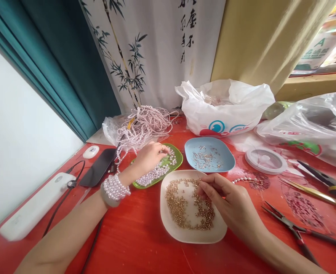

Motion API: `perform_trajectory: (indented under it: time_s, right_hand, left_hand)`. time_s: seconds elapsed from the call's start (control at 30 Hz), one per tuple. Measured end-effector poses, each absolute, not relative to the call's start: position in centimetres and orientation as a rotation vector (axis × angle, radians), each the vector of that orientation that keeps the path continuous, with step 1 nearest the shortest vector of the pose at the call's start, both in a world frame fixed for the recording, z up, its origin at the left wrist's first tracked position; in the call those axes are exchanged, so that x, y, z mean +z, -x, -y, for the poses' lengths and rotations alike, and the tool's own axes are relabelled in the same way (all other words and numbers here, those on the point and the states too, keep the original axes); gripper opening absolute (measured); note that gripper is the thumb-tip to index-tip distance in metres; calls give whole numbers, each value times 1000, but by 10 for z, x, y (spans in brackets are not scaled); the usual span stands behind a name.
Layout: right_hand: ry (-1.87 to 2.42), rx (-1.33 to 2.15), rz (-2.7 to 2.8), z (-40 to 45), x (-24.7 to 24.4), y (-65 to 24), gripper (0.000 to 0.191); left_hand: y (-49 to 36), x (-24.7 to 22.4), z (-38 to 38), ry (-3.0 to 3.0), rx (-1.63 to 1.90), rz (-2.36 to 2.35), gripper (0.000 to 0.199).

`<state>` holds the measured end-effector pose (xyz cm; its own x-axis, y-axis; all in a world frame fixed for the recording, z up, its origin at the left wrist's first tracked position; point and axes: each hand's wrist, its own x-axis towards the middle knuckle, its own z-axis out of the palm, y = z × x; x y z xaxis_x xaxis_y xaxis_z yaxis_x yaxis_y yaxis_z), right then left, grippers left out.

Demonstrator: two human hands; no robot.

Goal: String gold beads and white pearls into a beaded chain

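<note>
Two hands busy: R hand (pixel 235 205) over white plate (pixel 191 236) of gold beads (pixel 177 212), mid red tabletop (pixel 133 236), thumb & forefinger pressed together, can't tell on what; L hand (pixel 148 159) over green plate (pixel 180 156) of pearly beads (pixel 153 176), fingers curled, grip unclear. Plates set close, prob. for short reaches, w/ blue plate (pixel 228 155) behind. Surface's glossy; power bank (pixel 36 207) by left edge, bead strands (pixel 148 122) nr back edge, bamboo hanging (pixel 162 45) beyond.
</note>
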<state>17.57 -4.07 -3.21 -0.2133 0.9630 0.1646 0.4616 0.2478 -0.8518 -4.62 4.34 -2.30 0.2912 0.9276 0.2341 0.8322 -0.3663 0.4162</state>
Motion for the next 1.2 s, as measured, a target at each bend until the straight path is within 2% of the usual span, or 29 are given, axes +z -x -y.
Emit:
perform_trajectory:
  time_s: [0.23,0.67,0.83,1.0,1.2]
  right_hand:
    - [1294,887,1804,42,-31,-175,18]
    - [1273,982,1797,43,-29,-176,16]
    - [1242,933,1822,45,-28,-175,17]
    - [1187,924,1860,45,-29,-176,18]
    - [1169,1013,1830,45,-26,-177,20]
  left_hand:
    - [49,-29,-45,-2479,480,-1679,17]
    - [55,-30,-49,-2316,607,-1638,9]
    - [34,-18,-35,-1885,857,-1362,10]
    - [3,-11,-8,-1294,793,-1011,16]
    - [-5,-10,1,-1101,791,-923,17]
